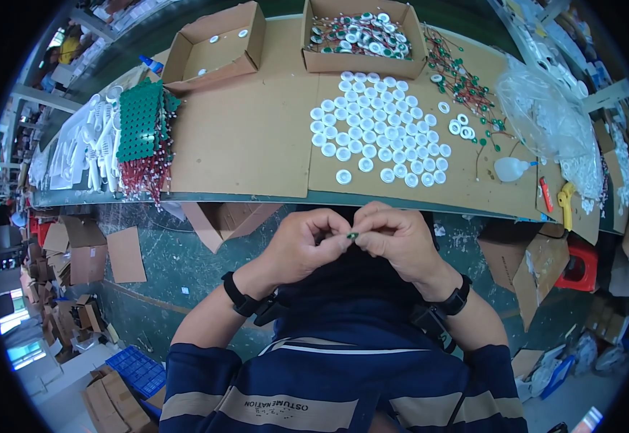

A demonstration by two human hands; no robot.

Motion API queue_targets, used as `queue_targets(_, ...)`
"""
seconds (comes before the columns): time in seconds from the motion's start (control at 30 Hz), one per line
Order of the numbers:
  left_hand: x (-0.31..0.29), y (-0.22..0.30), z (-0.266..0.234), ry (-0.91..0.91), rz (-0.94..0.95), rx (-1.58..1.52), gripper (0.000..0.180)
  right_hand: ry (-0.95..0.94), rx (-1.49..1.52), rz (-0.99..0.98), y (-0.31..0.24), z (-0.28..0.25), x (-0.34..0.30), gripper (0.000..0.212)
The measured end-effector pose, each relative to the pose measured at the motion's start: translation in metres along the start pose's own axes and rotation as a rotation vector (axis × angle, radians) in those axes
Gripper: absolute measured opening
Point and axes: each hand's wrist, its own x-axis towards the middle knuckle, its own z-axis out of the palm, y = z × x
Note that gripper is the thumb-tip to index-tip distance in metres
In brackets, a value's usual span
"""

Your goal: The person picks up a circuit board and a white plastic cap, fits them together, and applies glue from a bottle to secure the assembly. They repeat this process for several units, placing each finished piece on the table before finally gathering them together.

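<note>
At the middle of view, just off the cardboard-covered counter's (239, 137) near edge, a small green piece (353, 235) sits between the left hand (304, 247) and right hand (405, 244); each grip pinches it between thumb and forefinger, presumably to steady it from both sides for fine finger work, though its details are too small to tell. Counting from the hands, white round caps (379, 115) lie toward 12 to 1 o'clock, probably spread in one layer so each lifts easily. Beyond them at 12, an open carton (361, 66) gathers green-and-white discs (372, 36), its walls likely stopping any scatter. Wired green parts (466, 86) tangle at 1 o'clock, green panels (140, 123) lie at 10, and a white bottle (508, 169) at 2, apparently kept within reach.
</note>
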Motion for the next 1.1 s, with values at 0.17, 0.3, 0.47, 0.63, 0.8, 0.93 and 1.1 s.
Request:
queue_targets(0.17, 0.002, 0.019, 0.011, 0.311, 0.202, 0.443, 0.009, 0.213, -0.172, 0.043, -0.003, 0.005, -0.001, 0.020)
queue_targets(0.3, 0.014, 0.022, -0.004, 0.469, 0.583, 0.937, 0.017, 0.188, -0.091, 0.070, -0.011, -0.003, -0.003, 0.025)
queue_targets(0.47, 0.019, 0.029, -0.005, 0.523, 0.835, 1.284, 0.025, 0.258, -0.281, -0.028, -0.022, 0.010, 0.000, 0.029)
queue_targets(0.63, 0.023, 0.029, -0.002, 0.530, 0.850, 1.345, 0.024, 0.279, -0.764, -0.315, -0.034, 0.026, 0.010, 0.032)
queue_targets(0.8, 0.025, 0.029, 0.001, 0.553, 0.852, 1.355, 0.024, 0.318, -0.999, -0.491, -0.026, 0.023, 0.020, 0.030)
queue_targets(0.93, 0.026, 0.028, 0.003, 0.570, 0.846, 1.335, 0.024, 0.335, -1.055, -0.525, -0.017, 0.020, 0.023, 0.029)
queue_targets(1.1, 0.026, 0.026, 0.003, 0.566, 0.835, 1.309, 0.023, 0.330, -1.074, -0.539, -0.019, 0.018, 0.025, 0.028)
